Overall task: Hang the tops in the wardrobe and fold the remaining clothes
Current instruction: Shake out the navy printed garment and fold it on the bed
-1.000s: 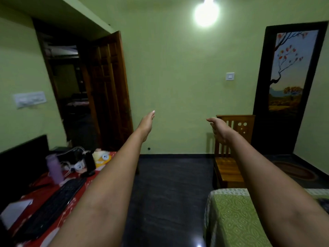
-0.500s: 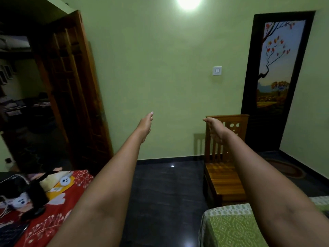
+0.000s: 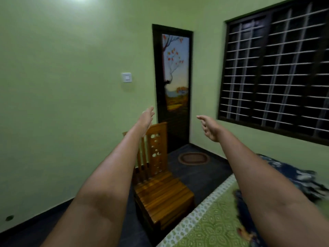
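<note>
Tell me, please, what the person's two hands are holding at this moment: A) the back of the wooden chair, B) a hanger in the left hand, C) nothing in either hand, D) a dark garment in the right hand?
C: the left hand and the right hand are both stretched out in the air with relaxed fingers, clear of the wooden chair and of the dark blue cloth lying on the bed.

Both your bare arms reach straight out ahead of you, raised and apart. Your left hand (image 3: 146,117) is flat with fingers straight. Your right hand (image 3: 209,126) is relaxed, fingers loosely curled, holding nothing.
</note>
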`<state>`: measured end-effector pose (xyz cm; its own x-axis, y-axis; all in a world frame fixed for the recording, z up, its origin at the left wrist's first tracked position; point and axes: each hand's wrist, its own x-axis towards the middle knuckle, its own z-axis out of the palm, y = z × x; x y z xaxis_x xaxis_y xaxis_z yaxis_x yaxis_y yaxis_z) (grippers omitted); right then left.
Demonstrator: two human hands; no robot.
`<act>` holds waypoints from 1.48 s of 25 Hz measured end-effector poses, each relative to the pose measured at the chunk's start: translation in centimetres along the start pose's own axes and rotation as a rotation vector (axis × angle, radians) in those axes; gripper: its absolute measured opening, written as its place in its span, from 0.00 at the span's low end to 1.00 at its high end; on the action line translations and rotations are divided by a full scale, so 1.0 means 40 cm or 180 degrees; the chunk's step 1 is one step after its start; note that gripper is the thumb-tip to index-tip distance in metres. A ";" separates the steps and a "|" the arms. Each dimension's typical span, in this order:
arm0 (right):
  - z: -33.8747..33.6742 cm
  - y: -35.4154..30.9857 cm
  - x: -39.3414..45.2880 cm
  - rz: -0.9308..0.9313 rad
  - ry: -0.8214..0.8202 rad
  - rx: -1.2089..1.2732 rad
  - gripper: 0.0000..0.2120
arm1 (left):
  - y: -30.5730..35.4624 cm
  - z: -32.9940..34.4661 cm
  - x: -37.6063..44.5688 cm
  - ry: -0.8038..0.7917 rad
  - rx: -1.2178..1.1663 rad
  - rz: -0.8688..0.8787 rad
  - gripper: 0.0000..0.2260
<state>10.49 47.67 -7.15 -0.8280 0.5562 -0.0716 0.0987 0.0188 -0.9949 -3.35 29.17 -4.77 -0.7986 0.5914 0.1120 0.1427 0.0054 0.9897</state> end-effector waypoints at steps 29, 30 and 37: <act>-0.710 0.794 0.119 0.2520 0.3242 -0.0195 0.08 | -0.733 1.104 0.568 -0.2939 0.1096 -0.0568 0.23; -0.723 0.894 0.133 0.2782 0.3149 -0.0168 0.07 | -0.827 1.121 0.553 -0.2894 0.1116 -0.0497 0.19; -0.701 1.467 0.180 0.3649 0.2067 -0.0929 0.19 | -1.429 1.209 0.416 -0.3948 0.2639 -0.0603 0.20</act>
<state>25.78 76.08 -64.08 0.2001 0.6657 -0.7189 0.7333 -0.5883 -0.3408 3.48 77.68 -63.78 0.0848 0.8157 -0.5723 0.7169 0.3489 0.6036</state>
